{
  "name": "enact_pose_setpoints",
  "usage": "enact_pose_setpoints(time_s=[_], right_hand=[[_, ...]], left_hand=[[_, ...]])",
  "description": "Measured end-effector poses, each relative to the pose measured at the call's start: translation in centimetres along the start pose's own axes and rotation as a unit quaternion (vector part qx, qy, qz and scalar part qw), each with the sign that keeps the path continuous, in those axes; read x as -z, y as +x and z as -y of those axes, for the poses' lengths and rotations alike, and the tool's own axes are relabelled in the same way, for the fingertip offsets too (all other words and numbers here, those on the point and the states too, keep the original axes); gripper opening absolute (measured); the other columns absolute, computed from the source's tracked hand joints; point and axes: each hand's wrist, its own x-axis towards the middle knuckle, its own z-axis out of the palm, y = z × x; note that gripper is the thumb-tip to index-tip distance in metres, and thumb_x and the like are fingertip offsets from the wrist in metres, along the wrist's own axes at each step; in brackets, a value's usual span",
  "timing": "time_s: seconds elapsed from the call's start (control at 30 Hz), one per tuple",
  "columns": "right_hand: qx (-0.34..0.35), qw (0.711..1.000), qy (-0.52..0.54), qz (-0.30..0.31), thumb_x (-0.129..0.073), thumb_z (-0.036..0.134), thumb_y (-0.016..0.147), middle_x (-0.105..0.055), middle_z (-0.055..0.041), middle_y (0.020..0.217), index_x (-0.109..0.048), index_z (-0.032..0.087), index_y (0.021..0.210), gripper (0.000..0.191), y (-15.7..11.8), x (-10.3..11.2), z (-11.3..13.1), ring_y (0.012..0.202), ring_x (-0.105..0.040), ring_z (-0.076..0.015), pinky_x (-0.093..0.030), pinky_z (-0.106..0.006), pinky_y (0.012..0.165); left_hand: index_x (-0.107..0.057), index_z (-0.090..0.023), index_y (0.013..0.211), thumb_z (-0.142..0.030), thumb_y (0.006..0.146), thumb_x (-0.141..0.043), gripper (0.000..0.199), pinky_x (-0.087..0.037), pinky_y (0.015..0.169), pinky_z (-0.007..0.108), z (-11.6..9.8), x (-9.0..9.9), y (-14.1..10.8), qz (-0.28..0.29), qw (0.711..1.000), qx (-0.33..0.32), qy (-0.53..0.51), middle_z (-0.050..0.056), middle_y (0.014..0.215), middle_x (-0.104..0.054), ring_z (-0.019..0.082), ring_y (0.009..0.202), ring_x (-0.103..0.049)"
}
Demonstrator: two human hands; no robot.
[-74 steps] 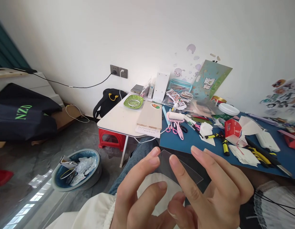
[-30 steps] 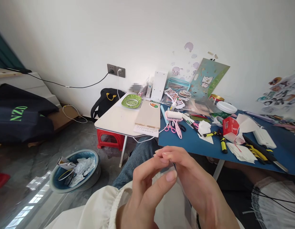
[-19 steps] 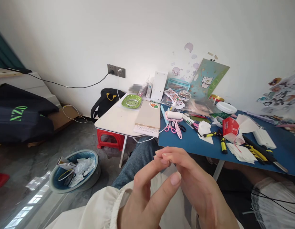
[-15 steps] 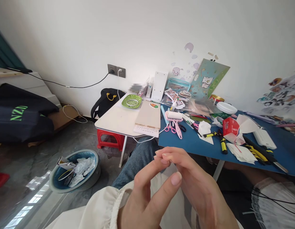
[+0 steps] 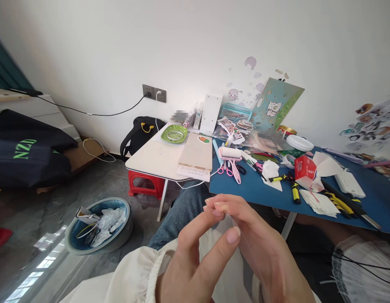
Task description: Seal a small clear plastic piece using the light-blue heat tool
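My left hand [image 5: 197, 256] and my right hand [image 5: 264, 248] meet in front of my lap, fingers bent and fingertips touching at the top. Between them is a thin, see-through piece of film [image 5: 237, 221], visible only as a faint shine and a fine edge. My left index fingertip presses against the right fingertips at its upper edge, and my left thumb lies on the near side. How the right thumb sits is hidden. Beyond my fingertips are the blue-topped table [image 5: 245, 191] and a pink-handled lint roller [image 5: 231, 158].
A whitish table [image 5: 147, 158] bears a board [image 5: 196, 153] and a green dish [image 5: 174, 134]. Pliers [image 5: 295, 191], tissues [image 5: 319, 202] and a red box [image 5: 305, 170] lie to the right. A blue waste basin [image 5: 128, 219] and a red stool [image 5: 146, 185] stand at left.
The clear film's shine and edge show more plainly between my hands now. Both hands keep almost the same position.
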Motion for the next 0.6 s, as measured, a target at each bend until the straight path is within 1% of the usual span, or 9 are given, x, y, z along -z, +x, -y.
enact_pose_setpoints(time_s=[0.13, 0.23, 0.33, 0.4, 0.43, 0.47, 0.5, 0.53, 0.6], right_hand=[[-0.007, 1.0, 0.019, -0.006, -0.061, 0.062, 0.077, -0.044, -0.0052, 0.141, -0.049, 0.035, 0.133, 0.063, 0.0, 0.0, 0.0, 0.13, -0.043, -0.0293, -0.044, -0.043, 0.103], [-0.017, 0.999, 0.035, -0.011, -0.07, 0.05, 0.075, -0.046, -0.0042, 0.14, -0.051, 0.036, 0.131, 0.061, 0.0, -0.2, 0.0, 0.129, -0.044, -0.0285, -0.043, -0.04, 0.103], [-0.04, 0.998, 0.043, -0.031, -0.078, 0.046, 0.068, -0.046, -0.0043, 0.141, -0.049, 0.035, 0.133, 0.072, 0.1, -0.4, -0.1, 0.131, -0.042, -0.0294, -0.04, -0.039, 0.105], [-0.067, 0.995, 0.054, -0.05, -0.081, 0.051, 0.061, -0.046, -0.0058, 0.141, -0.047, 0.032, 0.135, 0.084, 0.3, -0.4, -0.2, 0.132, -0.04, -0.0316, -0.035, -0.041, 0.109], [-0.079, 0.993, 0.064, -0.055, -0.08, 0.056, 0.058, -0.046, -0.0061, 0.141, -0.047, 0.031, 0.135, 0.088, 0.5, -0.3, -0.4, 0.133, -0.038, -0.0325, -0.032, -0.042, 0.11], [-0.081, 0.992, 0.077, -0.055, -0.077, 0.061, 0.058, -0.046, -0.0059, 0.142, -0.047, 0.03, 0.135, 0.088, 0.7, -0.2, -0.6, 0.133, -0.036, -0.0329, -0.03, -0.042, 0.111], [-0.075, 0.992, 0.089, -0.054, -0.072, 0.067, 0.061, -0.046, -0.0053, 0.141, -0.048, 0.031, 0.135, 0.086, 0.9, 0.0, -0.8, 0.134, -0.035, -0.0327, -0.028, -0.042, 0.111], [-0.066, 0.992, 0.097, -0.053, -0.066, 0.07, 0.065, -0.047, -0.0044, 0.141, -0.05, 0.031, 0.133, 0.08, 1.1, 0.2, -1.1, 0.134, -0.034, -0.0321, -0.028, -0.042, 0.111], [-0.042, 0.992, 0.097, -0.064, -0.054, 0.071, 0.076, -0.049, -0.0029, 0.139, -0.056, 0.031, 0.129, 0.067, 1.3, 0.6, -1.6, 0.134, -0.035, -0.0298, -0.029, -0.04, 0.11]], left_hand=[[-0.032, -0.023, 0.145, -0.05, 0.094, -0.031, 0.058, -0.046, 0.1, 0.037, -0.2, 0.1, 0.6, 0.007, 0.998, -0.017, -0.053, 0.012, 0.136, -0.042, 0.026, 0.124, -0.048], [-0.031, -0.025, 0.145, -0.053, 0.094, -0.031, 0.059, -0.042, 0.102, 0.038, -0.3, 0.0, 0.7, 0.004, 0.998, 0.008, -0.068, 0.011, 0.137, -0.04, 0.027, 0.126, -0.045], [-0.03, -0.028, 0.146, -0.054, 0.09, -0.043, 0.063, -0.04, 0.104, 0.036, -0.1, 0.3, 0.9, 0.048, 0.992, 0.034, -0.114, 0.01, 0.139, -0.036, 0.028, 0.129, -0.041], [-0.033, -0.028, 0.144, -0.053, 0.084, -0.054, 0.068, -0.037, 0.107, 0.037, 0.2, 0.5, 1.1, 0.082, 0.973, 0.086, -0.197, 0.009, 0.14, -0.034, 0.03, 0.132, -0.036], [-0.036, -0.028, 0.143, -0.054, 0.082, -0.056, 0.069, -0.036, 0.107, 0.038, 0.5, 0.6, 1.3, 0.096, 0.953, 0.123, -0.261, 0.008, 0.141, -0.034, 0.031, 0.133, -0.034], [-0.04, -0.028, 0.141, -0.055, 0.081, -0.057, 0.068, -0.036, 0.107, 0.038, 0.8, 0.7, 1.6, 0.102, 0.921, 0.16, -0.34, 0.008, 0.142, -0.035, 0.031, 0.133, -0.034], [-0.043, -0.028, 0.138, -0.057, 0.081, -0.056, 0.066, -0.037, 0.106, 0.038, 1.1, 0.8, 1.9, 0.102, 0.876, 0.194, -0.429, 0.008, 0.141, -0.038, 0.031, 0.132, -0.036], [-0.047, -0.027, 0.136, -0.058, 0.082, -0.053, 0.063, -0.039, 0.105, 0.037, 1.4, 0.8, 2.2, 0.096, 0.818, 0.227, -0.52, 0.007, 0.14, -0.041, 0.03, 0.131, -0.038], [-0.052, -0.021, 0.132, -0.058, 0.086, -0.045, 0.059, -0.042, 0.102, 0.033, 1.8, 1.0, 3.0, 0.07, 0.68, 0.285, -0.671, 0.008, 0.136, -0.05, 0.026, 0.127, -0.045]])
